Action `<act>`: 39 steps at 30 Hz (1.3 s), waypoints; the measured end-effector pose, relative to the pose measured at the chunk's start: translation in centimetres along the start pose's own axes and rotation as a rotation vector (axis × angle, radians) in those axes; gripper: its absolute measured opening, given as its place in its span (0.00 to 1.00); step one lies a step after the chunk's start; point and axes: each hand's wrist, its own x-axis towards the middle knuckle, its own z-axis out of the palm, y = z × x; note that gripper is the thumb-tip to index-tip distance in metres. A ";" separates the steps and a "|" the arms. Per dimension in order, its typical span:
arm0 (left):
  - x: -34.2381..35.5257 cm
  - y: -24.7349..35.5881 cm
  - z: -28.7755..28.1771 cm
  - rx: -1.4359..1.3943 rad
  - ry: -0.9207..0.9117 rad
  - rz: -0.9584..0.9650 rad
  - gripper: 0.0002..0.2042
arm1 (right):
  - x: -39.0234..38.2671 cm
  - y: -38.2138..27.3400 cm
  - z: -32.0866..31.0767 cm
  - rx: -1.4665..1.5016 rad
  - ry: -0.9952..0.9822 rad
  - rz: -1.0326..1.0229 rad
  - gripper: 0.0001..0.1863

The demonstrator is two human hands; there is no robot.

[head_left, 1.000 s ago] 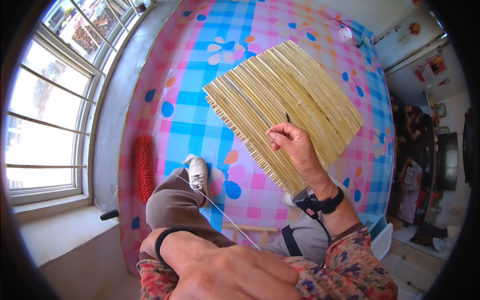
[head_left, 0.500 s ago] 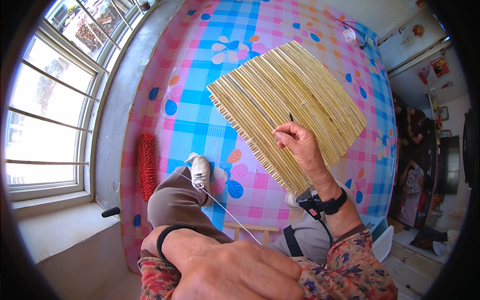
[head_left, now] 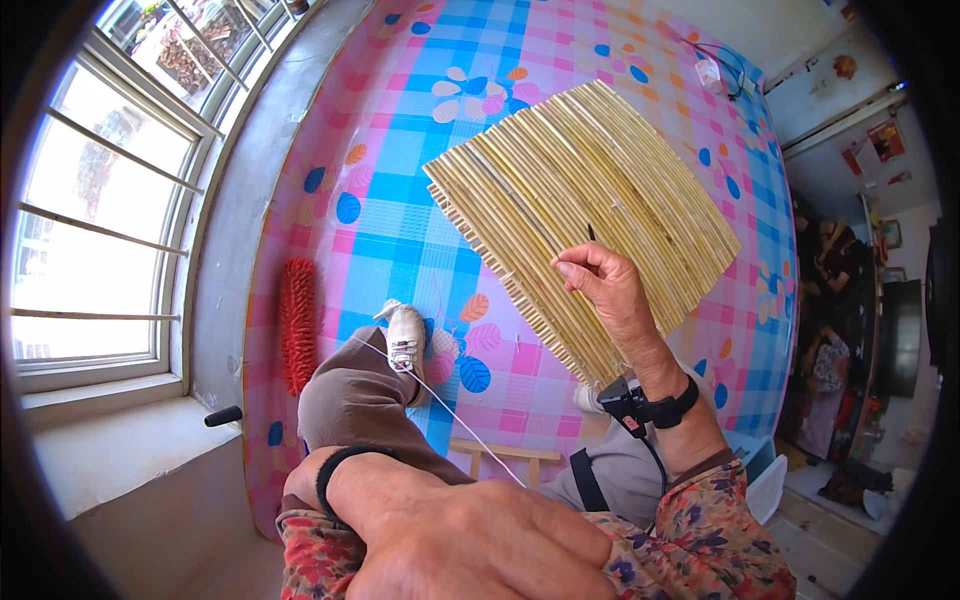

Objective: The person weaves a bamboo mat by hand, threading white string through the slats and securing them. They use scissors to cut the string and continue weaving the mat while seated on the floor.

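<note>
Floor: pink and blue checked mat (head_left: 400,200), window at 9 o'clock.
Right hand (head_left: 610,290): pinches a dark needle, now lower on the reed mat (head_left: 590,210).
Left hand (head_left: 490,545): closed, pulling white thread (head_left: 440,395) tighter.

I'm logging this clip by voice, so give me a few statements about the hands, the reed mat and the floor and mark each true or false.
1. The right hand rests on the reed mat, a thin dark needle-like tool at its fingertips. True.
2. The mat lies on bare grey concrete. False: it lies on a pink and blue checked floor covering with leaf prints.
3. A white string runs taut from near the white shoe toward the left hand. True.
4. The red brush lies on top of the mat. False: it lies apart, at the covering's edge by the window side.
5. The right wrist is bare. False: it wears a black strap with a small device.
</note>
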 end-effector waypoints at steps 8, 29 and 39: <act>0.0 -0.3 -0.4 0.000 -0.033 0.039 0.06 | 0.0 0.0 -0.2 0.006 -0.050 -0.019 0.07; 1.0 -1.9 -1.0 0.072 -0.096 0.319 0.05 | -0.1 -0.5 0.0 0.032 -0.061 0.009 0.07; 0.1 0.6 -1.0 0.005 -0.137 0.010 0.04 | -0.1 -0.5 -0.1 0.045 -0.070 0.026 0.07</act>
